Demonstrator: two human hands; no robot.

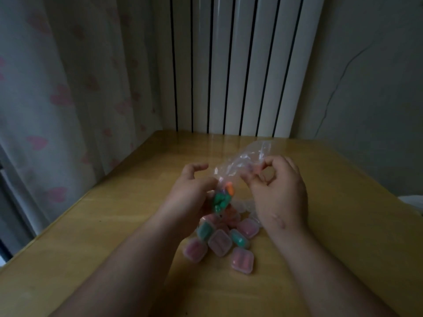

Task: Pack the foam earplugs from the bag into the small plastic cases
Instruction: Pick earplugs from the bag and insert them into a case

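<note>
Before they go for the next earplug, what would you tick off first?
1. Left hand grips the bag low down, by the earplugs: ok.
2. Right hand pinches the bag's upper edge: ok.
3. Earplugs left inside: ok, green and orange ones show.
4. Bag mouth open: cannot tell.
5. An empty one among the cases on the table: cannot tell; those plainly in view hold pink or green.
</note>
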